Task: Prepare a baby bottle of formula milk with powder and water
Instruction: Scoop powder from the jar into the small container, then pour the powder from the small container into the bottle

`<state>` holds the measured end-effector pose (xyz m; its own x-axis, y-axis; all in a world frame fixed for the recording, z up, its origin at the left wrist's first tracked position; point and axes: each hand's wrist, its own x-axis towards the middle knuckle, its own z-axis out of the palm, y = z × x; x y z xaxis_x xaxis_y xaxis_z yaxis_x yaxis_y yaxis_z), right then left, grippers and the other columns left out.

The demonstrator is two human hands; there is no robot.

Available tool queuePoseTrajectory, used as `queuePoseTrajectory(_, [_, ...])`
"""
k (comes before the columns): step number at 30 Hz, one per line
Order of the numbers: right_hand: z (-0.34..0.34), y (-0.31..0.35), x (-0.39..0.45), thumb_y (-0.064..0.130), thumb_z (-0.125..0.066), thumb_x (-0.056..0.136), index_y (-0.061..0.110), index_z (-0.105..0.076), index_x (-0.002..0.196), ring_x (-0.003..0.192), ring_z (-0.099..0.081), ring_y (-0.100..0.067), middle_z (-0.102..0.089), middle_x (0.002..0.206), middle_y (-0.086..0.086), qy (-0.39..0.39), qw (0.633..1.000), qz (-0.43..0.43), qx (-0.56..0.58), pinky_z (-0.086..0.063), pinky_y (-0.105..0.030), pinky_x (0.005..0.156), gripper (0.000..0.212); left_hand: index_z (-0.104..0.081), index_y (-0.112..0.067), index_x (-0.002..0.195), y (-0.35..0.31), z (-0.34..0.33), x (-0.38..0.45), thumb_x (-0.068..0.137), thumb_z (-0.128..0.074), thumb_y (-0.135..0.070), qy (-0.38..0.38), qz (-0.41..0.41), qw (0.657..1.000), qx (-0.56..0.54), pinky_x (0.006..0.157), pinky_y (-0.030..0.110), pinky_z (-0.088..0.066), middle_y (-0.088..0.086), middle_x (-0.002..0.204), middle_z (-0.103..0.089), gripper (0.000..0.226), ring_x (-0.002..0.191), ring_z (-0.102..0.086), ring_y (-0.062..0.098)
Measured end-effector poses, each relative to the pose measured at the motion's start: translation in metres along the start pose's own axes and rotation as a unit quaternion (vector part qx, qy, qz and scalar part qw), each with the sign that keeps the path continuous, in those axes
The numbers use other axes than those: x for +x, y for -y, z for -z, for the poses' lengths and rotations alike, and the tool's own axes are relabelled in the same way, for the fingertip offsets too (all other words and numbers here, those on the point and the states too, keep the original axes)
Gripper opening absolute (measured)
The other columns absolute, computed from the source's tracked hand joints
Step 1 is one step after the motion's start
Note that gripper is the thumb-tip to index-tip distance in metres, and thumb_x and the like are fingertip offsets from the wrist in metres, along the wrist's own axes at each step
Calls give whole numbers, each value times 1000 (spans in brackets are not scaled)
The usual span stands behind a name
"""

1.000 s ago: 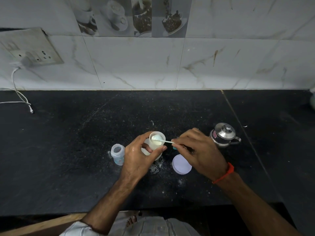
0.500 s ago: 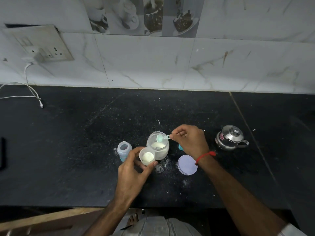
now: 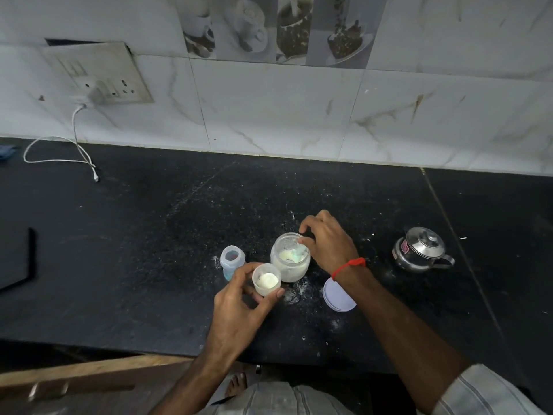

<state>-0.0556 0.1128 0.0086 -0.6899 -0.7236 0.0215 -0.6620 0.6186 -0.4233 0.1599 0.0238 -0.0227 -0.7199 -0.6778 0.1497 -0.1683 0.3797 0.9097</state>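
My left hand [image 3: 239, 307] grips a small translucent baby bottle [image 3: 266, 280] with white powder at its bottom, standing on the black counter. Just behind it sits an open clear powder jar [image 3: 290, 262] holding pale powder. My right hand [image 3: 327, 241] is at the jar's right rim, pinching the handle of a small pale blue scoop [image 3: 296, 256] whose bowl lies down inside the jar. The bottle's teat cap [image 3: 232, 260], clear with a blue base, stands to the left. The jar's white lid [image 3: 338, 296] lies flat to the right, partly under my wrist.
A small steel pot with lid [image 3: 420, 250] stands at the right. Spilled powder dusts the black counter [image 3: 149, 250] around the jar. A white charging cable [image 3: 59, 154] hangs from a wall socket at far left. A dark flat object [image 3: 18, 262] lies at the left edge.
My left hand brought the bottle down from the jar's mouth to the counter in front of it. My right hand lowered the scoop into the jar.
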Motion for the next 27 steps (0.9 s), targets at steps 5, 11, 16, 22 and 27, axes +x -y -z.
queuePoseTrajectory(5, [2, 0, -36, 19, -75, 91, 21, -70, 115, 77, -50, -1, -50, 96, 6, -65, 975, 65, 204, -42, -19, 74, 25, -66, -29, 115, -3, -5, 6, 75, -92, -27, -17, -31, 999, 3, 72, 8, -49, -17, 111, -71, 48, 90, -69, 10])
queuePoseTrajectory(11, [-6, 15, -77, 24, -82, 87, 22, -61, 139, 90, -58, 11, -59, 113, 31, 83, 928, 72, 357, -43, -9, 73, 55, -65, -33, 118, -5, -19, 10, 81, -82, -33, 6, -41, 999, -29, 67, 18, -55, -11, 110, -68, 41, 88, -68, 15])
queuePoseTrajectory(16, [-15, 13, -81, 32, -84, 82, 28, -66, 130, 113, -67, -16, -66, 126, 15, 34, 895, 18, 444, -61, -34, 83, 52, -61, -35, 129, -4, -26, 11, 80, -88, -16, 56, -45, 996, -42, 71, 37, -61, -6, 117, -67, 59, 93, -70, 24])
queuePoseTrajectory(22, [-12, 5, -81, 11, -83, 82, 17, -67, 122, 103, -75, -34, -71, 121, -3, -34, 801, -82, 593, -65, -42, 79, 44, -46, -23, 150, 12, 1, 13, 69, -77, -67, -73, -46, 991, 106, 111, 22, -29, -4, 148, -42, 97, 130, -42, 10])
queuePoseTrajectory(27, [-4, 0, -78, 12, -78, 82, 9, -61, 131, 82, -73, -39, -70, 123, -16, -58, 759, -110, 639, -62, -47, 70, 52, -25, -29, 158, 61, 17, 38, 63, -92, -60, -32, 142, 978, 147, 118, 55, -23, 1, 164, -31, 120, 148, -29, 30])
